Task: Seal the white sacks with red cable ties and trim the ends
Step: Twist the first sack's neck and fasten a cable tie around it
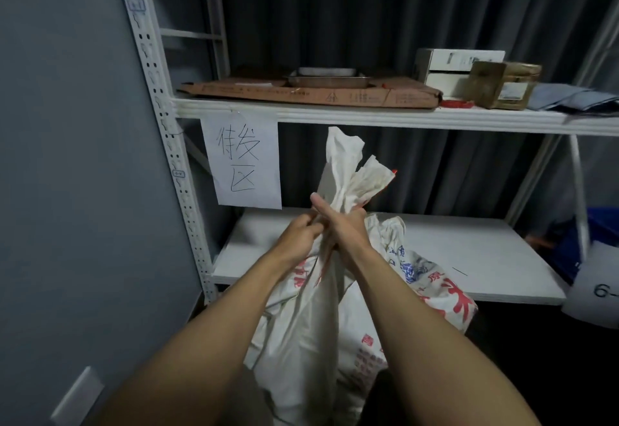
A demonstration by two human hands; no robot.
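Note:
A white woven sack [308,332] with red printing stands in front of the shelf unit, its mouth bunched upward into a neck [348,171]. My right hand [345,228] grips that neck from the right, thumb pointing up. My left hand [298,238] pinches the gathered fabric at the same spot from the left. A second white sack [432,288] with red and blue print leans behind it against the lower shelf. A small heap of red cable ties [457,103] lies on the upper shelf. No tie is visible at the neck.
The white metal shelf unit has an upper shelf [368,114] holding flattened cardboard [301,92], a metal tray [326,79] and boxes [502,84]. A handwritten paper sign [243,162] hangs from it. The lower shelf [469,251] is behind the sacks. A blue bin [599,241] is at right.

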